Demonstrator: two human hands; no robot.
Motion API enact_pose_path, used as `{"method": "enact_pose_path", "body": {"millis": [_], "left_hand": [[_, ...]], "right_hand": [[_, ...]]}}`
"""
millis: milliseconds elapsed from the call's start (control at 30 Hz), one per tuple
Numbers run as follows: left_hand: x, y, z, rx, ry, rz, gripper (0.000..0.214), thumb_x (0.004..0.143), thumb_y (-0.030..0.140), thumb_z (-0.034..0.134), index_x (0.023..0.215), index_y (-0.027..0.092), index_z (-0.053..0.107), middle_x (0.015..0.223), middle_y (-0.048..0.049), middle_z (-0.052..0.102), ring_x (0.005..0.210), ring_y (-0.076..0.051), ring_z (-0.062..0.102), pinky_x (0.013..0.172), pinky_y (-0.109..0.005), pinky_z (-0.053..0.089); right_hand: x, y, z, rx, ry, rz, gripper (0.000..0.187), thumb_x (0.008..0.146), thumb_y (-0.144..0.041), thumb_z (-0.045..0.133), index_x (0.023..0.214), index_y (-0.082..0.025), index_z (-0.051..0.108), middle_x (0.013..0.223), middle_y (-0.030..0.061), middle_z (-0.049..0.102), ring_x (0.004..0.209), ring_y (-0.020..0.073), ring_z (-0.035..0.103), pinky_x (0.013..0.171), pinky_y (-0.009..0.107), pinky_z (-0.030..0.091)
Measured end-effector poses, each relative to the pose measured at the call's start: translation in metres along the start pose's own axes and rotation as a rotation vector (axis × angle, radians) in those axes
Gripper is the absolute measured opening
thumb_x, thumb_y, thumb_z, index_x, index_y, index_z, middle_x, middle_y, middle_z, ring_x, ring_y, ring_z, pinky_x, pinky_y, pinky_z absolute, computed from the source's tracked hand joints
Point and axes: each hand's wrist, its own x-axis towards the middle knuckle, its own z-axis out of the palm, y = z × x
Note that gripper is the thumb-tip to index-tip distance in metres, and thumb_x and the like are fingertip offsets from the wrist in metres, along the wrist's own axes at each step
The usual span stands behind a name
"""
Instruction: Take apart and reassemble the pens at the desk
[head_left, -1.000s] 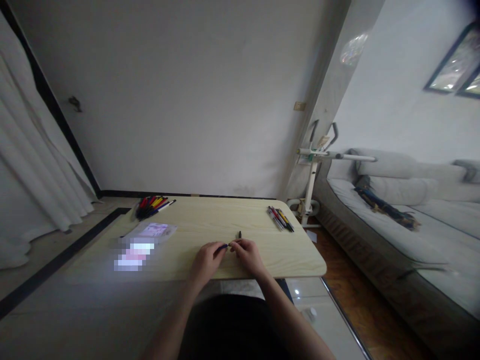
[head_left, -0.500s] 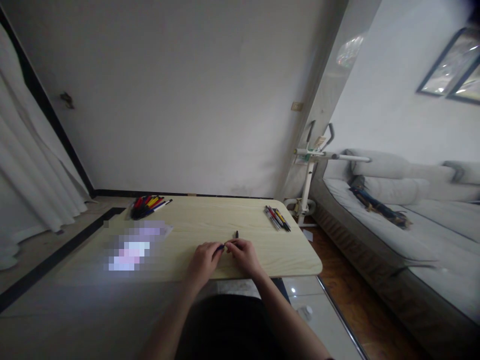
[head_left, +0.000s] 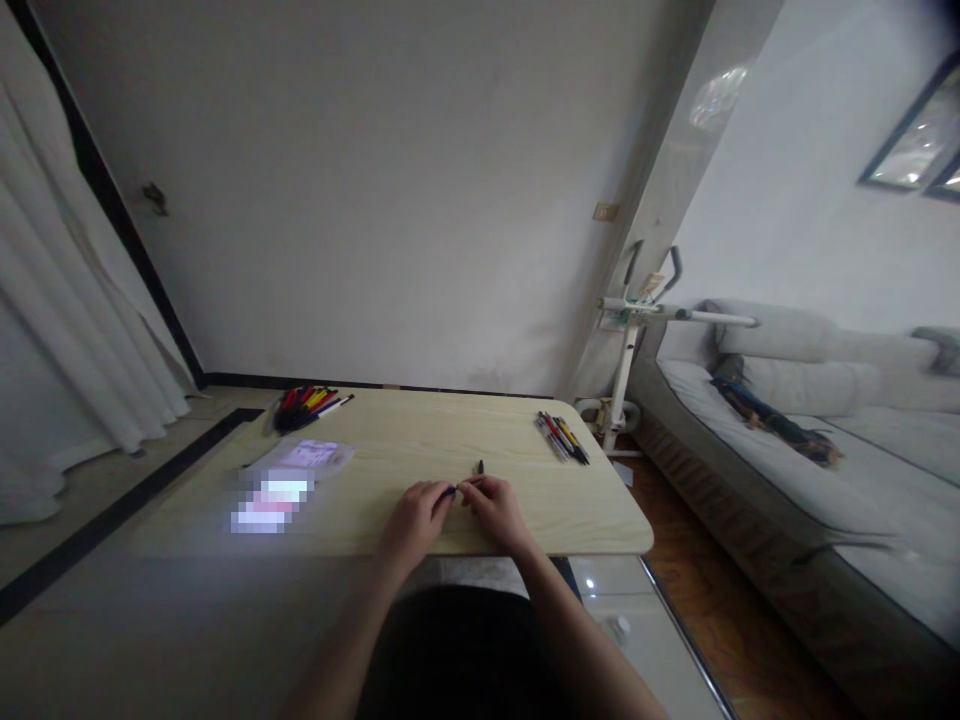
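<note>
A blue pen piece [head_left: 449, 491] is pinched between left hand [head_left: 415, 515] and right hand [head_left: 496, 508], seemingly unfinished, with completed-looking pens [head_left: 562, 438] grouped far right, loose pieces [head_left: 304, 407] heaped far left.

Home, living-room type; on my remote feed I am listing one grey sofa [head_left: 847, 490] lining the right, one white exercise machine [head_left: 622, 372] standing near it, one white curtain [head_left: 67, 290] hanging left.

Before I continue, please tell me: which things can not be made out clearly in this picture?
In the head view:
- Dark blue piece: mostly covered by the left hand.
- Right hand: its own fingers hide whatever it may hold.
- Bright patch: pixelated, content unreadable.
- Right-side pens: any print is too small.
- Wall frame: cut off by the right edge.
</note>
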Motion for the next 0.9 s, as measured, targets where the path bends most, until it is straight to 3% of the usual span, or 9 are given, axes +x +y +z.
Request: {"method": "enact_pose_path", "body": {"millis": [267,500,667,900], "left_hand": [[-0.001,0.001,-0.002,0.031,-0.019,0.001,0.019,0.081,0.024,0.043,0.092,0.019,0.058,0.086,-0.0066,0.061,0.083,-0.018,0.055,0.077,-0.03,0.043],[0.0,0.001,0.0,0.03,0.011,-0.007,0.017,0.082,0.022,0.043,0.089,0.019,0.058,0.085,-0.006,0.061,0.082,-0.017,0.055,0.076,-0.03,0.042],[-0.001,0.0,0.001,0.077,0.048,-0.033,0.018,0.083,0.026,0.041,0.089,0.019,0.057,0.083,-0.0064,0.061,0.08,-0.017,0.056,0.074,-0.029,0.042],[-0.002,-0.003,0.004,0.171,0.048,-0.131,0.021,0.085,0.026,0.038,0.09,0.018,0.056,0.079,-0.0065,0.062,0.077,-0.017,0.057,0.07,-0.029,0.041]], "right_hand": [[0.001,0.0,0.0,-0.012,0.0,0.019,0.027,0.073,-0.037,0.054,0.067,-0.013,0.065,0.059,0.0027,0.061,0.05,0.0108,0.051,0.047,0.02,0.039],[-0.005,-0.003,-0.004,-0.053,-0.067,0.004,0.024,0.071,-0.034,0.057,0.081,-0.015,0.068,0.075,0.0053,0.067,0.069,0.0172,0.059,0.064,0.026,0.044],[-0.007,-0.004,-0.012,-0.165,-0.146,-0.004,0.023,0.073,-0.032,0.054,0.082,-0.017,0.068,0.075,0.0037,0.067,0.071,0.0177,0.059,0.065,0.027,0.044],[0.011,0.012,-0.035,-0.345,0.003,-0.036,0.021,0.073,-0.029,0.053,0.079,-0.015,0.067,0.073,0.005,0.066,0.064,0.0165,0.057,0.06,0.025,0.042]]}}
